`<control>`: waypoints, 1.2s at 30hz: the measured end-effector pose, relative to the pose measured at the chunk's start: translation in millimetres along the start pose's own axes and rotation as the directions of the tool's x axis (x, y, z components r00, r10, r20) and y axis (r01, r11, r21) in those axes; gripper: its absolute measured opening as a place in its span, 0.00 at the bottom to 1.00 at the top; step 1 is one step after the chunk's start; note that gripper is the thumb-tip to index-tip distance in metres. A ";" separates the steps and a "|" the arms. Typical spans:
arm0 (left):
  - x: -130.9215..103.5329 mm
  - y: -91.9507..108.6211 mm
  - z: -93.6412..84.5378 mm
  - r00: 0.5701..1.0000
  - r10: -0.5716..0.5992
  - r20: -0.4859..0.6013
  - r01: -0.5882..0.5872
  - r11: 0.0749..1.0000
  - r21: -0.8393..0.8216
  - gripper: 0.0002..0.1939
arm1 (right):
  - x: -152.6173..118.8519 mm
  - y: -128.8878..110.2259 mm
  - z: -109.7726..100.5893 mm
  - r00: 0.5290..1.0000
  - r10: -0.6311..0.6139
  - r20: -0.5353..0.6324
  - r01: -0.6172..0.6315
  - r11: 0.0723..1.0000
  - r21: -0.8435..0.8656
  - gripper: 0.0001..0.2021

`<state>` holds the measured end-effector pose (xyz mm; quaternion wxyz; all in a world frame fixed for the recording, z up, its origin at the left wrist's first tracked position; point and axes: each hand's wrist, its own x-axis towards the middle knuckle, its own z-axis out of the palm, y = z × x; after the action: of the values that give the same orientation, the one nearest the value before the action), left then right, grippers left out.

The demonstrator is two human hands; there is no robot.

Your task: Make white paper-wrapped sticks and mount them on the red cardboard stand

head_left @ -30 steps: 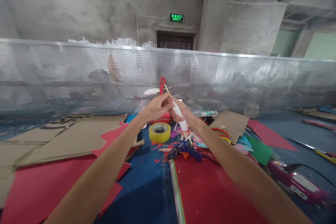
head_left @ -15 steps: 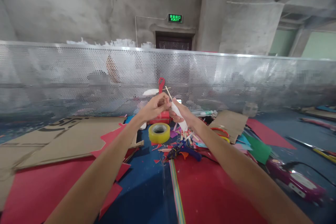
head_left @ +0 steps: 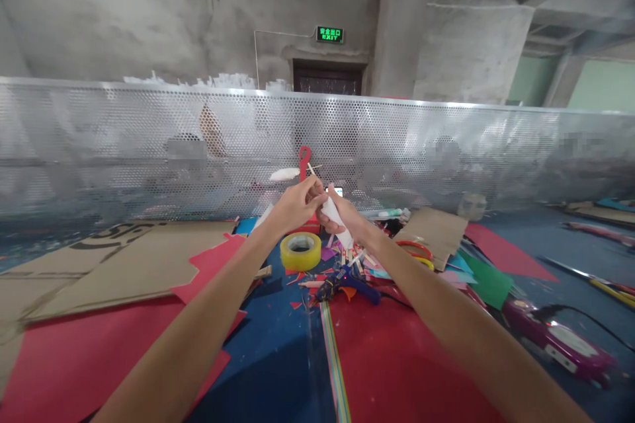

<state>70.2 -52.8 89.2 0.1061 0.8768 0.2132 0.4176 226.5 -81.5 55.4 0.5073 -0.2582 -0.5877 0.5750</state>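
Note:
In front of me, my right hand is closed around a white tissue-like roll, which slants down to the right. A thin wooden stick pokes up beyond my left hand. The fingers of that hand are pinched together at the roll's upper end, where the stick comes out; they hide the join. A white strip shows behind my left wrist, and what bears it is hidden. Just behind the hands stands an upright red piece with a white, feather-shaped piece beside it.
Below the hands lie a yellow tape roll, a blue glue gun and paper scraps. Cardboard and red paper cover the left. A purple device with a cord is at right. A perforated metal panel stands behind.
My left fingers have closed further over the roll's upper end, and less of the stick shows. The stick's tip has shifted slightly left. The white strip behind my left wrist now stands higher.

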 end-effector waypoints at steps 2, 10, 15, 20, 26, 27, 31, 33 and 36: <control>0.5 1.1 0.3 1.000 -0.008 -0.024 0.008 1.000 0.023 0.05 | -0.3 -1.5 1.0 1.000 0.008 -0.003 -0.008 1.000 -0.022 0.29; 0.0 -2.2 0.0 0.997 -0.076 -0.008 0.074 0.988 -0.139 0.14 | -4.1 -5.1 1.9 0.995 -0.019 0.102 0.026 0.997 -0.068 0.27; 2.7 -10.1 0.1 0.993 -0.062 -0.099 0.046 0.987 -0.157 0.19 | -14.2 -14.7 7.7 0.983 -0.080 0.165 0.096 0.991 -0.091 0.16; 6.0 -18.1 -3.8 0.998 -0.053 0.022 0.056 0.988 -0.146 0.12 | -14.6 -13.7 5.7 0.984 -0.041 0.173 0.058 0.994 -0.095 0.12; 3.8 -15.4 -7.5 0.983 -0.080 0.163 0.119 0.962 -0.245 0.14 | -8.4 -3.2 -6.8 0.986 0.082 0.145 -0.062 0.989 -0.136 0.17; 2.7 -14.1 -7.9 0.981 -0.093 0.171 0.139 0.949 -0.283 0.16 | -8.4 -3.5 -7.1 0.984 0.083 0.157 -0.063 0.989 -0.131 0.18; -1.8 -10.8 -7.0 0.967 -0.138 0.214 0.226 0.848 -0.478 0.19 | -11.3 -8.9 -4.5 0.965 0.111 0.238 -0.100 0.993 -0.059 0.20; -3.3 -10.8 -4.7 0.961 -0.140 0.238 0.256 0.775 -0.578 0.20 | -13.1 -10.6 -3.5 0.961 0.121 0.248 -0.128 0.992 0.011 0.20; -4.1 -12.1 -0.7 0.960 -0.161 0.230 0.272 0.726 -0.631 0.21 | -13.5 -8.6 -5.1 0.970 0.124 0.209 -0.144 0.986 0.085 0.20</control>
<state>63.9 -43.9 82.4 0.4718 0.7827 0.1449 0.3792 238.2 -93.2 58.5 0.4171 -0.2118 -0.5881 0.6598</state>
